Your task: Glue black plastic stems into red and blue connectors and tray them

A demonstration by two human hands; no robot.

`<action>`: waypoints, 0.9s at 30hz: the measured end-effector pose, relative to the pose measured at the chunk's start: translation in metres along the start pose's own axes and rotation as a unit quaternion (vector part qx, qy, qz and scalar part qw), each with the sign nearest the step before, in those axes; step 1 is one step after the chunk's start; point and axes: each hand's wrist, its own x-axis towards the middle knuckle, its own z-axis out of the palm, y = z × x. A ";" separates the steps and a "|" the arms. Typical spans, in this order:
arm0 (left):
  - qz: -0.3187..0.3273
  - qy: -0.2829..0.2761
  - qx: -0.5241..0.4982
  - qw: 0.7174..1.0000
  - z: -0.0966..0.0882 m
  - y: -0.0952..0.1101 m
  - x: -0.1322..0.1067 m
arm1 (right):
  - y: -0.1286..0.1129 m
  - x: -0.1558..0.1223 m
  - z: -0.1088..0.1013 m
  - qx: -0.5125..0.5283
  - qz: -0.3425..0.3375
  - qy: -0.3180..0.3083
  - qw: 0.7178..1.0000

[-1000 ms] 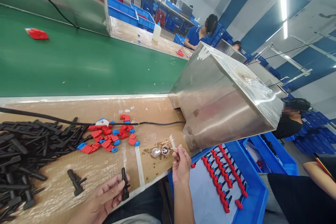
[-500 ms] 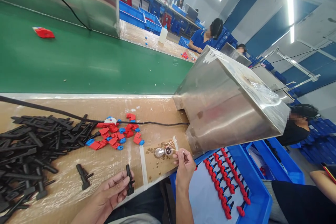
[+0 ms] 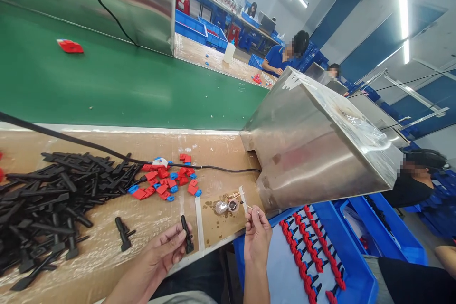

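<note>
My left hand is closed on a small black plastic piece, held upright over the bench's near edge. My right hand pinches a thin white stick, its tip just right of two small round metal cups on the stained bench top. A loose black piece lies left of my left hand. A big heap of black pieces covers the left of the bench. Red and blue caps are scattered behind my hands.
A steel hood slants over the bench's right end. Below it a blue tray holds rows of red-capped black parts. A black cable crosses the bench. A green conveyor belt carries a red part. Other people sit nearby.
My right hand has drawn the stick back from the metal cups toward me. My left hand keeps its black piece. The view has shifted slightly.
</note>
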 end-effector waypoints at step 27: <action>0.040 -0.055 -0.053 0.996 0.008 0.005 -0.005 | -0.032 -0.083 0.014 -0.192 -0.193 -0.261 0.926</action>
